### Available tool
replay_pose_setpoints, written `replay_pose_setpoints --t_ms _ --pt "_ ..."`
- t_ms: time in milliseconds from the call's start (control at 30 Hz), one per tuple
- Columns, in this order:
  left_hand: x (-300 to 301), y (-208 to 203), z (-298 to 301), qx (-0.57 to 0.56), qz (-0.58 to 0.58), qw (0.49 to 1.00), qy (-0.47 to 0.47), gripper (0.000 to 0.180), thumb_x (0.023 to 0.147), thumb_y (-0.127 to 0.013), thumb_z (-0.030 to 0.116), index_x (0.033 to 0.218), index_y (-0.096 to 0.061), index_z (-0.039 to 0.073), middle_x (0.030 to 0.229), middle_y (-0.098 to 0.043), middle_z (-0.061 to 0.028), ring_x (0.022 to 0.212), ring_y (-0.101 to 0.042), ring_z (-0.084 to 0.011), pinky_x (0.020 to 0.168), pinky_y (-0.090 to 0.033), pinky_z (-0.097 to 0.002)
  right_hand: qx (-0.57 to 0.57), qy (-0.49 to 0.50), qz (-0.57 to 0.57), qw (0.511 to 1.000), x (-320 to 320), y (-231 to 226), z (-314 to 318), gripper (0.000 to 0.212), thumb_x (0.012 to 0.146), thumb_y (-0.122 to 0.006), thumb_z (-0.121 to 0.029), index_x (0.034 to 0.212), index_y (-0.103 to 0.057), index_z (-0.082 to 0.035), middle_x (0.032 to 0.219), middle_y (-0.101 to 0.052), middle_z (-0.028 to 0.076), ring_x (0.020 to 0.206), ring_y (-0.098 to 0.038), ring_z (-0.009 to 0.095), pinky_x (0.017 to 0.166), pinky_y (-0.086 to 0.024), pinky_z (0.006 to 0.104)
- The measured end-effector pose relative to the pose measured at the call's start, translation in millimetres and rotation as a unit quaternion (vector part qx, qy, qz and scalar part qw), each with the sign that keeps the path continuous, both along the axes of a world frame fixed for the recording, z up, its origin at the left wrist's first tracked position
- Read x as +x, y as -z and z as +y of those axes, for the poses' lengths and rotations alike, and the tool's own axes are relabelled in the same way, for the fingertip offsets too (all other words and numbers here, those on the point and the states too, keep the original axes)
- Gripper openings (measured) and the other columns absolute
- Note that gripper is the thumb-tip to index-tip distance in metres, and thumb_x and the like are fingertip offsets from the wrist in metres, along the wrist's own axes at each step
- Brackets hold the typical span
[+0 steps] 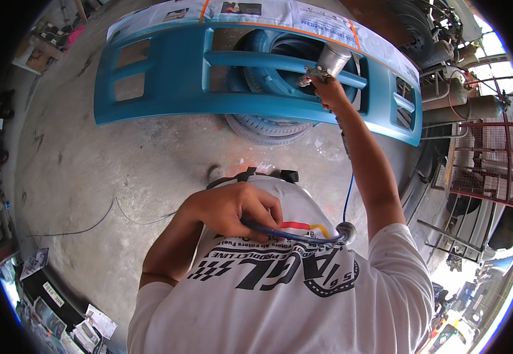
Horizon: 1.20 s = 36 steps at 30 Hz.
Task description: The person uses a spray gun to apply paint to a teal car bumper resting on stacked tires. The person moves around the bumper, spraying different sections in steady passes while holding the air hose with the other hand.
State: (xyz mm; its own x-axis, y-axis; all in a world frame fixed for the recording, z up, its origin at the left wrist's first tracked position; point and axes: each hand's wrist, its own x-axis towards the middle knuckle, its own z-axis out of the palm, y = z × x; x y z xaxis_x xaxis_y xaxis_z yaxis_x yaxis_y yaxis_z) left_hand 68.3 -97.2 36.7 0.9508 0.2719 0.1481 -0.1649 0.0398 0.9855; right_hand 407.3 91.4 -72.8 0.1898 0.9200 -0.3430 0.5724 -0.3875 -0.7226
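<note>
A teal vehicle bumper (174,76) with several rectangular openings lies across the far side. Over its right half, my right hand (331,94) grips a spray gun (333,58) with a silver metal cup, the nozzle pointing left and down toward the bumper. A blue air hose (349,192) hangs below that hand. Close to my chest, my left hand (233,209) is closed around a loop of blue hose (303,237). A grey rounded piece (346,230) shows at the loop's right end; I cannot tell what it is.
Stacked tires (268,130) sit beneath the bumper, and a printed sheet (303,20) lies along its far edge. Gas cylinders (474,109) and a red metal frame (486,159) stand on the right. A thin hose (85,230) trails over the concrete floor. Papers (100,321) lie at lower left.
</note>
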Motion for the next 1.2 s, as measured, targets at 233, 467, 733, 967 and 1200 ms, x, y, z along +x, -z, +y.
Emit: replay_pose_setpoints --t_ms 233,467,733,967,1200 --pt "-72.1 -6.0 4.8 0.016 0.022 0.999 -0.017 0.03 0.073 -0.085 0.002 0.102 -0.078 0.002 0.101 -0.072 -0.0102 0.092 -0.068 -0.0228 0.079 -0.053 -0.0341 0.042 -0.005 0.094 0.995 -155.8 23.5 -1.1 0.04 0.096 -0.065 -0.041 0.11 -0.068 -0.004 0.077 -0.067 0.007 0.056 -0.063 0.017 0.042 -0.051 0.0329" --pt "-132.2 -2.0 9.9 0.01 0.026 0.999 -0.032 0.029 0.075 -0.082 0.004 0.104 -0.08 0.007 0.101 -0.073 -0.0057 0.091 -0.068 -0.0184 0.078 -0.051 -0.0317 0.105 0.051 0.108 0.987 -209.4 65.3 2.1 0.044 0.096 -0.064 -0.044 0.112 -0.065 -0.004 0.088 -0.071 0.013 0.071 -0.065 0.027 0.062 -0.052 0.0405" --pt "-156.7 -0.6 15.5 -0.023 0.029 0.999 -0.023 0.029 0.074 -0.083 0.003 0.103 -0.079 0.006 0.099 -0.073 -0.0062 0.091 -0.068 -0.0186 0.079 -0.051 -0.0316 0.139 0.199 -0.068 0.968 -213.2 71.5 -18.3 0.049 0.099 -0.055 -0.048 0.135 -0.055 -0.015 0.112 -0.071 0.024 0.107 -0.065 0.048 0.09 -0.051 0.0539" --pt "-131.1 -0.9 28.4 -0.01 0.017 1.0 -0.009 0.03 0.072 -0.085 0.0 0.101 -0.079 0.002 0.099 -0.072 -0.0097 0.088 -0.068 -0.022 0.077 -0.052 -0.0335 0.203 0.082 0.166 0.961 -215.1 99.0 -29.5 0.036 0.1 -0.065 -0.035 0.115 -0.061 -0.002 0.091 -0.072 0.015 0.085 -0.069 0.026 0.074 -0.052 0.0369" --pt "-82.7 -4.0 31.3 0.001 0.037 0.999 -0.007 0.03 0.073 -0.086 0.002 0.102 -0.079 0.002 0.097 -0.072 -0.0104 0.088 -0.068 -0.0223 0.077 -0.052 -0.0338 0.277 0.138 0.026 0.951 -145.5 104.0 -32.5 0.038 0.101 -0.063 -0.035 0.118 -0.061 -0.001 0.089 -0.07 0.016 0.077 -0.064 0.026 0.076 -0.052 0.0381"
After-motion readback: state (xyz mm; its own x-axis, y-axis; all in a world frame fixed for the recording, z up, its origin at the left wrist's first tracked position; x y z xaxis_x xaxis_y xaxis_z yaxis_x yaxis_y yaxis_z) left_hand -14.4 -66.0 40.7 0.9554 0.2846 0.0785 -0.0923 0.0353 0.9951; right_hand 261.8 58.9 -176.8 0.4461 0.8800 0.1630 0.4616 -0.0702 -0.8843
